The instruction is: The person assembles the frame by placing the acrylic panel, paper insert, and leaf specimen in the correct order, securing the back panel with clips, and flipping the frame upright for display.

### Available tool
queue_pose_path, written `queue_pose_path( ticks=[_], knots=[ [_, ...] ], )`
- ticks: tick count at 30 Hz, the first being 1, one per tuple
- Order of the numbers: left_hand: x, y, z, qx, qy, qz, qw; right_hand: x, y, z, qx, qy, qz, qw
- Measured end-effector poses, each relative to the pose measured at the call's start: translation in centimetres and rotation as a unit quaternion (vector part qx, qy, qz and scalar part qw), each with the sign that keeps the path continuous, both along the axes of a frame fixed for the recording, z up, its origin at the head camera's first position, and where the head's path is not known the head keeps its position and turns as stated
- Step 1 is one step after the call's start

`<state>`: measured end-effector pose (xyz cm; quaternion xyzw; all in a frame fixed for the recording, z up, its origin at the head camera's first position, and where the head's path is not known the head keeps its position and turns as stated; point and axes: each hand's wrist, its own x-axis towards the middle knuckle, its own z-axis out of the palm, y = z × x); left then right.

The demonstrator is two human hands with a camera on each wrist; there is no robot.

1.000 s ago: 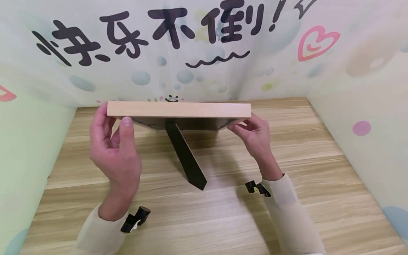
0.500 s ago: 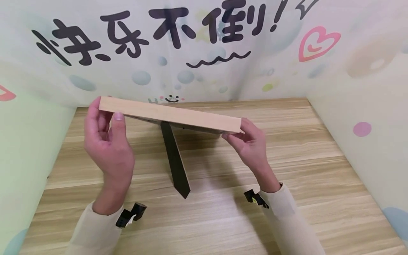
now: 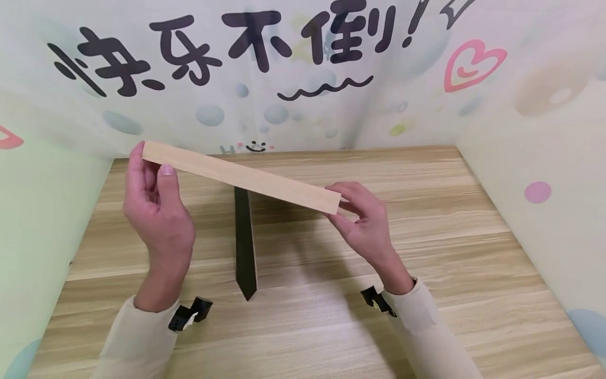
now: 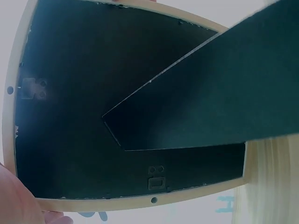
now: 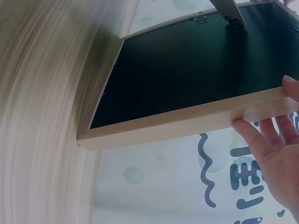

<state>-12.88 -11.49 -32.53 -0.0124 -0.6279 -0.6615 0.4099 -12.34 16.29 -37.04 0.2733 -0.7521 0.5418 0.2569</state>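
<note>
A picture frame [image 3: 241, 176] with a pale wood border is held between both hands, its top edge slanting down to the right in the head view. Its black backing [image 4: 70, 121] and fold-out easel leg [image 3: 246, 245] face me, the leg angled out from the back. My left hand [image 3: 163, 216] grips the left upper corner, fingers outside and thumb on the near side. At the right upper corner, my right hand [image 3: 366, 226] pinches the border between thumb and fingers. In the right wrist view, the frame's lower corner meets the table. The picture side is hidden.
The wood-grain table [image 3: 312, 316] lies beneath the frame. A white printed backdrop [image 3: 303, 121] with black characters rises behind it, and pale side walls [image 3: 535, 158] with coloured dots close in the left and right. Black wrist cameras [image 3: 189, 314] sit on the cuffs.
The frame has turned: its right end came nearer and leftward, its left end went slightly left. The easel leg swung left with it. Both hands keep hold and moved along.
</note>
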Motion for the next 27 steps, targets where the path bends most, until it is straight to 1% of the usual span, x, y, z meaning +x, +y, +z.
queue_pose_path(
  ticks=[5, 8, 9, 14, 17, 18, 22, 24, 25, 27],
  knots=[
    [-0.3, -0.2, -0.2, 0.003, -0.001, -0.002, 1.0, 0.2, 0.0, -0.2, 0.038, 0.02, -0.012, 0.999],
    [-0.4, -0.3, -0.3, -0.004, -0.007, 0.003, 1.0, 0.4, 0.0, -0.3, 0.061, 0.039, -0.022, 0.997],
    [-0.5, -0.3, -0.3, 0.004, -0.007, -0.001, 1.0, 0.5, 0.0, -0.3, 0.066, 0.046, -0.025, 0.996],
    [-0.5, -0.5, -0.3, 0.047, 0.0, -0.038, 0.9982, 0.8, -0.3, -0.3, 0.081, 0.066, -0.029, 0.994],
    [-0.4, -0.7, -0.4, 0.061, -0.003, -0.054, 0.9966, 1.0, -0.4, -0.3, 0.081, 0.069, -0.03, 0.994],
    [-0.3, -0.7, -0.5, 0.058, -0.002, -0.058, 0.9966, 1.0, -0.5, -0.3, 0.079, 0.069, -0.029, 0.994],
    [0.0, -0.5, -0.6, 0.086, 0.011, -0.097, 0.9915, 1.3, -0.9, -0.3, 0.077, 0.069, -0.028, 0.994],
    [0.2, -0.3, -0.5, 0.088, 0.016, -0.112, 0.9897, 1.5, -1.2, -0.2, 0.079, 0.07, -0.029, 0.994],
    [0.3, -0.2, -0.4, 0.096, 0.017, -0.119, 0.9882, 1.6, -1.3, -0.2, 0.081, 0.07, -0.031, 0.994],
    [0.6, 0.0, -0.4, 0.099, 0.014, -0.125, 0.9871, 1.8, -1.5, -0.1, 0.086, 0.068, -0.035, 0.993]
  ],
)
